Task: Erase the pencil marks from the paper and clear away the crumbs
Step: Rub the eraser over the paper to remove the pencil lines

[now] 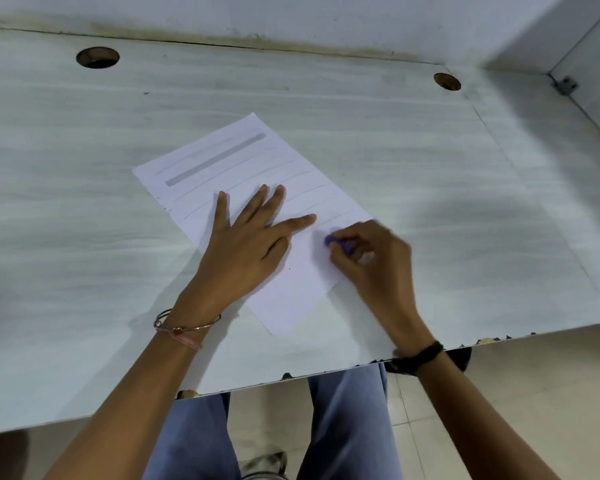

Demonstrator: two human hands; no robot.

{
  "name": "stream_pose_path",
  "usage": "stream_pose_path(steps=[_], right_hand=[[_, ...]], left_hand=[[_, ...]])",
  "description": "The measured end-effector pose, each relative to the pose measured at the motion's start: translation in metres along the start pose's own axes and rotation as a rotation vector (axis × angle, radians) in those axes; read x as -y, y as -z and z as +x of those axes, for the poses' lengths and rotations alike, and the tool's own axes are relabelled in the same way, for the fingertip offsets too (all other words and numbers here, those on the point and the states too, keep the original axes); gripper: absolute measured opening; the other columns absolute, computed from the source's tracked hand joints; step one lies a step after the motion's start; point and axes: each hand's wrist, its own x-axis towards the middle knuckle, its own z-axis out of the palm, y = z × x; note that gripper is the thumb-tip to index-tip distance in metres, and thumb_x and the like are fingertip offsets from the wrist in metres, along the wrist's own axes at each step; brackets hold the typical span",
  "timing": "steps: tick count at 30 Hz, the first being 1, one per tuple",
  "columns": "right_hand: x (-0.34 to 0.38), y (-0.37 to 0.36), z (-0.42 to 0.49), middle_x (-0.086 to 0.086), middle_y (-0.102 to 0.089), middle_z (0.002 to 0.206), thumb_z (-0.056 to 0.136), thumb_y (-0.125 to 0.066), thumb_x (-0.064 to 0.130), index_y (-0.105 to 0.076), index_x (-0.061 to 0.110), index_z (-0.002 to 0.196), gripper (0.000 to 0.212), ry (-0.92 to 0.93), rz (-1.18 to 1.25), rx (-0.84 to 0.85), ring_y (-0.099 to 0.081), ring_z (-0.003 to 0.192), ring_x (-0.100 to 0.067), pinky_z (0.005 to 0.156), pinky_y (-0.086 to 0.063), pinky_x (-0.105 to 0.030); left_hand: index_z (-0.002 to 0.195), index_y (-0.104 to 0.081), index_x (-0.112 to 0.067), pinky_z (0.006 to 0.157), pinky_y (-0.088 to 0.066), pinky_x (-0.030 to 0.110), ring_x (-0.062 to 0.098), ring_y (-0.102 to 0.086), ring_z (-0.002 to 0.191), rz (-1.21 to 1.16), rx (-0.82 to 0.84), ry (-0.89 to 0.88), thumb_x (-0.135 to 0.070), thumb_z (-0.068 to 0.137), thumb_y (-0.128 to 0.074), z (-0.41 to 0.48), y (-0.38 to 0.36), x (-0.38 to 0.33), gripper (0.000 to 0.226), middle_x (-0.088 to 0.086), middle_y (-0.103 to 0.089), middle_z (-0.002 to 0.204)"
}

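Observation:
A white sheet of paper (222,161) lies at an angle on the pale table (84,202). It carries a thick grey pencil band near its far end and several faint pencil lines below that. My left hand (246,244) lies flat on the sheet with fingers spread, pressing it down. My right hand (371,261) is blurred and pinches a small purple eraser (329,241) against the paper near its right edge. A few dark specks lie by the sheet's left edge and near my left hand.
Two round cable holes (97,57) (447,81) sit near the table's far edge, against a wall. A glass partition with a metal bracket (565,85) stands at the right. The table's chipped front edge (326,374) runs above my knees.

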Motion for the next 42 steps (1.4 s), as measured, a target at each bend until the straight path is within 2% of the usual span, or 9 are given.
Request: stream_pose_path(steps=[3, 7, 12, 18, 22, 27, 33, 38, 42], right_hand=[[-0.008, 0.006, 0.011, -0.003, -0.066, 0.076, 0.073, -0.071, 0.003, -0.071, 0.012, 0.077, 0.009, -0.066, -0.01, -0.115, -0.058, 0.064, -0.014, 0.064, -0.049, -0.028], [0.011, -0.005, -0.014, -0.001, -0.066, 0.078, 0.073, -0.073, 0.002, -0.072, 0.011, 0.08, 0.011, 0.062, 0.016, 0.091, -0.057, 0.065, -0.012, 0.063, -0.047, -0.018], [-0.022, 0.015, 0.022, -0.003, -0.067, 0.081, 0.076, -0.069, 0.006, -0.072, 0.015, 0.079, 0.01, -0.123, -0.017, -0.142, -0.06, 0.069, -0.014, 0.064, -0.046, -0.016], [-0.003, 0.005, 0.0, 0.0, -0.068, 0.079, 0.074, -0.073, 0.004, -0.073, 0.013, 0.08, 0.011, 0.009, 0.002, 0.039, -0.058, 0.067, -0.013, 0.062, -0.046, -0.015], [-0.024, 0.017, 0.027, -0.001, -0.068, 0.08, 0.076, -0.069, 0.008, -0.073, 0.017, 0.08, 0.01, -0.129, -0.011, -0.139, -0.058, 0.067, -0.01, 0.064, -0.045, -0.018], [-0.005, 0.003, 0.001, 0.0, -0.067, 0.079, 0.074, -0.072, 0.004, -0.072, 0.012, 0.081, 0.01, 0.013, -0.005, 0.035, -0.058, 0.067, -0.013, 0.062, -0.045, -0.014], [-0.026, 0.017, 0.027, -0.004, -0.067, 0.081, 0.077, -0.068, 0.007, -0.071, 0.016, 0.079, 0.01, -0.127, -0.011, -0.143, -0.057, 0.068, -0.014, 0.064, -0.045, -0.02], [-0.006, 0.004, 0.003, 0.0, -0.067, 0.079, 0.075, -0.072, 0.005, -0.072, 0.013, 0.08, 0.01, 0.011, -0.011, 0.033, -0.058, 0.067, -0.013, 0.062, -0.045, -0.016], [-0.028, 0.019, 0.024, -0.003, -0.068, 0.082, 0.077, -0.068, 0.008, -0.072, 0.017, 0.08, 0.01, -0.133, -0.013, -0.132, -0.06, 0.07, -0.013, 0.065, -0.046, -0.017]], left_hand=[[0.141, -0.027, -0.053, 0.113, -0.001, 0.063, 0.015, -0.006, 0.148, -0.005, -0.006, -0.003, -0.04, 0.094, -0.008, 0.0, 0.002, -0.001, 0.053, -0.003, -0.012, 0.16], [0.142, -0.024, -0.054, 0.114, 0.002, 0.061, 0.013, -0.002, 0.148, -0.003, 0.015, 0.01, -0.042, 0.092, -0.003, 0.0, 0.002, -0.001, 0.056, -0.006, -0.008, 0.16], [0.14, -0.03, -0.053, 0.113, -0.001, 0.062, 0.014, -0.007, 0.148, -0.018, -0.012, 0.006, -0.039, 0.094, -0.007, 0.0, 0.003, -0.002, 0.054, -0.005, -0.014, 0.16], [0.141, -0.028, -0.053, 0.114, 0.001, 0.06, 0.013, -0.005, 0.148, -0.018, 0.001, 0.012, -0.04, 0.091, -0.005, -0.001, 0.003, -0.003, 0.056, -0.005, -0.011, 0.16], [0.141, -0.028, -0.053, 0.114, 0.001, 0.06, 0.012, -0.005, 0.148, -0.026, -0.002, 0.012, -0.04, 0.092, -0.005, -0.001, 0.003, -0.002, 0.055, -0.006, -0.011, 0.16], [0.141, -0.027, -0.054, 0.114, 0.002, 0.06, 0.013, -0.005, 0.148, -0.026, -0.001, 0.015, -0.04, 0.093, -0.005, -0.001, 0.002, -0.002, 0.055, -0.006, -0.011, 0.16], [0.14, -0.029, -0.054, 0.114, -0.001, 0.061, 0.013, -0.007, 0.148, -0.02, -0.011, 0.015, -0.039, 0.094, -0.006, -0.001, 0.002, -0.003, 0.054, -0.006, -0.013, 0.16], [0.141, -0.027, -0.054, 0.114, 0.002, 0.06, 0.013, -0.004, 0.148, -0.042, 0.001, 0.013, -0.04, 0.092, -0.005, -0.001, 0.003, -0.003, 0.055, -0.006, -0.01, 0.16], [0.14, -0.03, -0.053, 0.114, 0.001, 0.06, 0.013, -0.006, 0.148, -0.037, -0.012, 0.005, -0.039, 0.093, -0.008, -0.001, 0.002, -0.001, 0.053, -0.006, -0.012, 0.16]])
